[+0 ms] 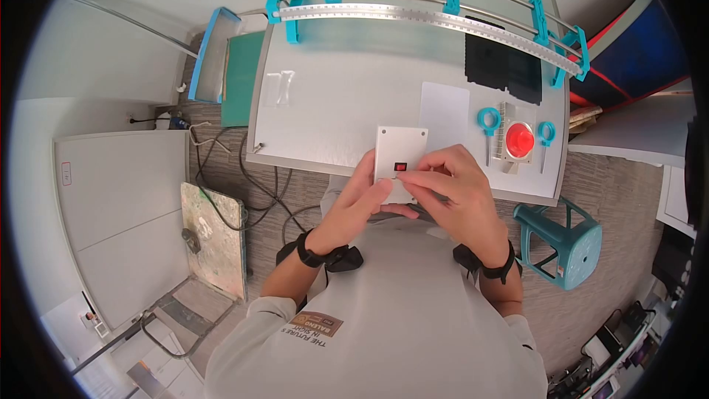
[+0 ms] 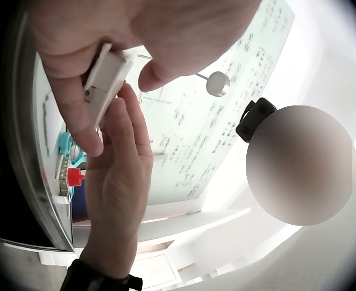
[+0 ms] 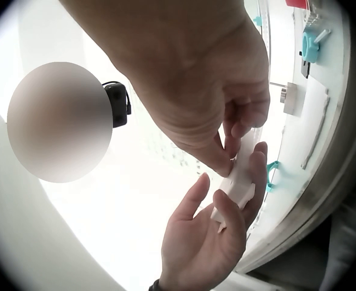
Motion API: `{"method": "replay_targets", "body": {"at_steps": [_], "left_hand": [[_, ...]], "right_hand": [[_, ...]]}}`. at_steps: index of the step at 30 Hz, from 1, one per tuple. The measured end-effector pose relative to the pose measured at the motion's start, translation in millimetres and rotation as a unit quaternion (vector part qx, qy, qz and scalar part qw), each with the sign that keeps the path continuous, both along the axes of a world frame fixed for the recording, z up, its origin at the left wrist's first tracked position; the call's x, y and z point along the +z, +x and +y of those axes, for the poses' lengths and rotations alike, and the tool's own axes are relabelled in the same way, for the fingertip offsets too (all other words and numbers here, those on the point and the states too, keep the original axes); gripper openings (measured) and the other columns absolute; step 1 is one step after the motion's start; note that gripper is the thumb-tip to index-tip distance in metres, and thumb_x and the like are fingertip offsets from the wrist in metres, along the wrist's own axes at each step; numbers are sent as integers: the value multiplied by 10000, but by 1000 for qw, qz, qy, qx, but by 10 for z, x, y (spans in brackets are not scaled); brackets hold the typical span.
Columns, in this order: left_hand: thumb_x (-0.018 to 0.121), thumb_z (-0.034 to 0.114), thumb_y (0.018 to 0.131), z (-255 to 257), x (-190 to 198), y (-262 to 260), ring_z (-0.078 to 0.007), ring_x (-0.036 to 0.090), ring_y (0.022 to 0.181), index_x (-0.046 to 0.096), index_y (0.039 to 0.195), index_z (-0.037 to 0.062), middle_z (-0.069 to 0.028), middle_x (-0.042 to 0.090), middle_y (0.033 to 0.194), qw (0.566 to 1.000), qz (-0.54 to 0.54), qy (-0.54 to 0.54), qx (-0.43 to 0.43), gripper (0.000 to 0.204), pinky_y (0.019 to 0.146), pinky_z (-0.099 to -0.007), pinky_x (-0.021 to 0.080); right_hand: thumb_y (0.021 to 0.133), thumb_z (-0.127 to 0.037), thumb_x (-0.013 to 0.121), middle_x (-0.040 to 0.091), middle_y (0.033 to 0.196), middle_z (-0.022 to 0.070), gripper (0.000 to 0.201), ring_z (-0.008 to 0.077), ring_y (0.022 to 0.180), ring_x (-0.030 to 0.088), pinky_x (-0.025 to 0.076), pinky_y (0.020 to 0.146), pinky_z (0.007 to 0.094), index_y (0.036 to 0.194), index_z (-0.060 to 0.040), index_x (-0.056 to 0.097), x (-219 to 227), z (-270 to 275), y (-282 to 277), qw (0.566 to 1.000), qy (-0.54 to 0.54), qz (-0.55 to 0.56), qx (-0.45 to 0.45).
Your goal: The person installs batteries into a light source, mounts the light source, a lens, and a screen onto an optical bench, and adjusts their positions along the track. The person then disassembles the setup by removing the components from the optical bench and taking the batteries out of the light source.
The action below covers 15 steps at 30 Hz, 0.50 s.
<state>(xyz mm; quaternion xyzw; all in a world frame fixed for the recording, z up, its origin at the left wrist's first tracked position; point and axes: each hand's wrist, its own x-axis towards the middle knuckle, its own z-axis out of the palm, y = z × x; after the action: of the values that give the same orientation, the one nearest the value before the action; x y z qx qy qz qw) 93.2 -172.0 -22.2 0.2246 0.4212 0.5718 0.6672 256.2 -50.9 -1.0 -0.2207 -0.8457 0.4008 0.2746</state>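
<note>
A white rectangular box (image 1: 402, 144) with a small red rocker switch (image 1: 400, 167) and dark holes at its corners is held before the person's chest, by the table's near edge. The left hand (image 1: 363, 196) grips it from the left and below, thumb on its face. The right hand (image 1: 459, 191) brings thumb and index fingertip together just below the switch, pinching a tiny part at the face; I cannot tell what it is. In the right wrist view, the right fingertips (image 3: 229, 159) meet at the box (image 3: 241, 176), and the left hand (image 3: 205, 248) cradles its lower end.
On the table (image 1: 332, 118) lie a white sheet (image 1: 444, 111), a black cloth (image 1: 504, 63), a red round part (image 1: 519, 140) and turquoise ring-handled tools (image 1: 489, 120). A turquoise-bracketed rail with a ruler (image 1: 413, 13) spans the far side. A stool (image 1: 572, 247) stands right; cables (image 1: 255, 199) lie left.
</note>
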Motion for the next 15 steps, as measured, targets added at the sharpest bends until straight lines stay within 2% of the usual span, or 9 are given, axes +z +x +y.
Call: {"method": "replay_targets", "body": {"at_steps": [1,2,4,5,7,8,10,13,15], "left_hand": [[466,239,1074,2,4,0,-309,538,1333,214,1571,78,-151,429,1487,1000,8,6,-2,580,938,-514,610],[466,239,1074,2,10,0,-309,538,1333,214,1571,78,-151,429,1487,1000,8,6,-2,580,938,-514,610],[461,145,1056,1,26,2,-312,537,1338,202,1578,75,-160,427,1506,1000,8,-2,-1,587,921,-486,621],[461,145,1056,-1,37,1,-312,537,1338,202,1578,75,-160,427,1506,1000,8,-2,-1,587,921,-486,621],[424,111,1068,-4,60,-1,-277,548,1327,191,1573,54,-181,441,1502,1000,-1,13,0,559,947,-430,608],[424,111,1068,-2,66,1,-277,548,1327,191,1573,54,-181,441,1502,1000,-1,14,-1,559,947,-430,608],[416,92,1065,6,71,4,-292,558,1329,178,1579,54,-194,448,1505,1000,-4,28,-4,568,918,-423,619],[413,78,1060,7,68,27,-299,556,1336,176,1581,49,-193,446,1509,1000,3,24,-3,573,901,-423,626],[412,74,1059,6,67,31,-296,557,1333,177,1580,47,-189,447,1509,1000,11,22,-7,573,898,-422,627]], "right_hand": [[795,11,786,636,963,35,208,227,825,630,531,666,333,971,-99,766,-9,-5,6,1000,-4,0,2],[795,11,786,636,963,35,208,227,825,630,531,666,333,971,-99,766,-20,-19,17,1000,-4,0,2],[823,-4,787,621,1021,57,276,204,854,616,527,669,322,1077,-101,743,-41,-47,45,996,-89,7,-5],[823,-4,787,621,1021,57,276,204,854,616,527,669,322,1077,-101,743,-36,-44,60,996,-89,7,-5],[841,-19,789,607,1055,67,427,169,875,616,510,674,303,1243,-99,669,-20,-32,104,991,-132,7,-26],[841,-19,789,607,1055,67,427,169,875,616,510,674,303,1243,-99,669,-36,-36,133,991,-132,7,-27],[855,-35,786,617,1077,56,529,145,855,612,488,679,278,1343,-89,589,-76,-52,180,973,-223,-22,-61],[875,-41,764,630,1100,47,515,132,832,592,468,671,262,1351,-77,572,-16,-74,162,961,-269,-13,-63],[884,-48,757,635,1100,46,493,132,824,583,464,665,261,1342,-70,576,-49,-60,189,966,-254,-17,-42]]}}
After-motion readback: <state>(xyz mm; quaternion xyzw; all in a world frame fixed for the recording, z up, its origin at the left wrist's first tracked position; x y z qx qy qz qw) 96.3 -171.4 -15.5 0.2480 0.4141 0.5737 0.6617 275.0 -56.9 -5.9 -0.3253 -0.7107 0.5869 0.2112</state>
